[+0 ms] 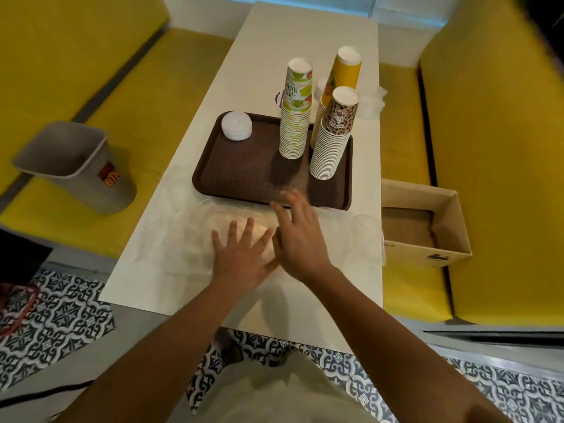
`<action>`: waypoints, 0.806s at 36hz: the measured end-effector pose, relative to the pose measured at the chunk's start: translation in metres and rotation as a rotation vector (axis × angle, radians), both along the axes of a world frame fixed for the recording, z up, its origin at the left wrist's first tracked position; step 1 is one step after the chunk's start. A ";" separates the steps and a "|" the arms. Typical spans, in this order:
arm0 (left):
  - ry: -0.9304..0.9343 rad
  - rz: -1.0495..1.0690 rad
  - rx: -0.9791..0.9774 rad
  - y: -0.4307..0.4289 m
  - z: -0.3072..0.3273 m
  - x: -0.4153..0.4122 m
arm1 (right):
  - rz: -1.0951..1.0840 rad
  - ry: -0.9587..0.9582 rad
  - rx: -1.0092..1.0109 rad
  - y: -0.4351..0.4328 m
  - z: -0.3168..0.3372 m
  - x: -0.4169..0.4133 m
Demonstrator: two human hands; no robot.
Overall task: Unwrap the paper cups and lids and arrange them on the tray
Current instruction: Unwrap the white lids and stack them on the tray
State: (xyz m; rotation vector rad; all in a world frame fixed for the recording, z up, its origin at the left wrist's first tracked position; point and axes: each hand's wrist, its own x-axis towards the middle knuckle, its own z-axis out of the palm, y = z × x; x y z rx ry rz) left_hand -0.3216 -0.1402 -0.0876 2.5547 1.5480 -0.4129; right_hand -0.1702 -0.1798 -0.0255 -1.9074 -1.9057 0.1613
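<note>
Bare forearms (171,331), pale beige garment (287,398)

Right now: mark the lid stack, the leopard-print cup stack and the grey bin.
lid stack (236,124), head view, centre of the top lid.
leopard-print cup stack (331,148), head view, mid-height on the stacked rims.
grey bin (91,190), head view, outer side wall.

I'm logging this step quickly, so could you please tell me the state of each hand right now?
Left hand: open, flat on the clear plastic wrap.
Right hand: open, fingers spread, holding nothing.
</note>
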 end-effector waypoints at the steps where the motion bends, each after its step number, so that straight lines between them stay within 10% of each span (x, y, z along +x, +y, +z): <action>1: 0.006 -0.012 0.045 0.002 0.006 -0.001 | 0.007 -0.055 -0.095 0.005 -0.011 -0.002; 6: -0.172 -0.026 0.295 0.011 0.009 -0.010 | 0.004 -0.133 -0.355 0.014 -0.044 0.000; 29: -0.129 0.086 0.028 0.023 -0.028 -0.028 | -0.106 -0.193 -0.453 -0.023 -0.100 0.044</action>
